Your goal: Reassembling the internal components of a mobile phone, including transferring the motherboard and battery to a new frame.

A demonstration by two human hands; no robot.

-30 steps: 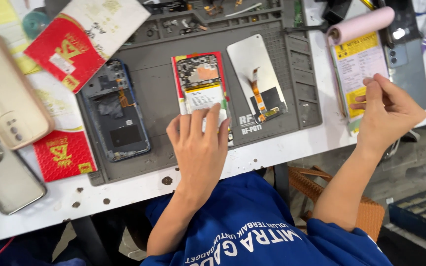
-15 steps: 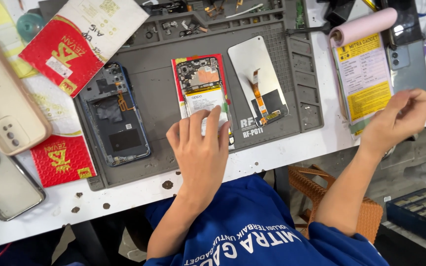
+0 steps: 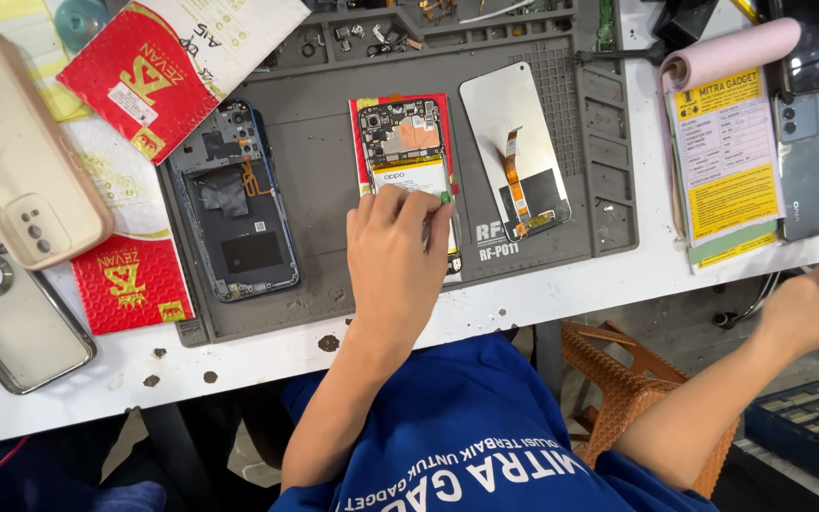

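My left hand [image 3: 398, 254] lies palm down on the lower half of an opened phone [image 3: 400, 133], thumb at its right edge. The phone shows its circuit board and battery and lies on a red card on the grey work mat [image 3: 324, 275]. A detached screen panel [image 3: 514, 142] with an orange flex cable lies just right of it. To the left sits a blue phone frame [image 3: 234, 204]. My right hand [image 3: 812, 308] is blurred, off the table's front edge at the far right; whether it holds anything is unclear.
A paper pad [image 3: 727, 161] with a pink rolled top and a grey phone [image 3: 812, 161] lie at the right. Red packets [image 3: 135, 66], a beige case [image 3: 21, 161] and a clear case [image 3: 11, 322] are at the left. A wicker stool [image 3: 618, 379] stands under the table.
My right hand left the paper pad and swung right and down past the table edge. My left hand stayed on the opened phone.
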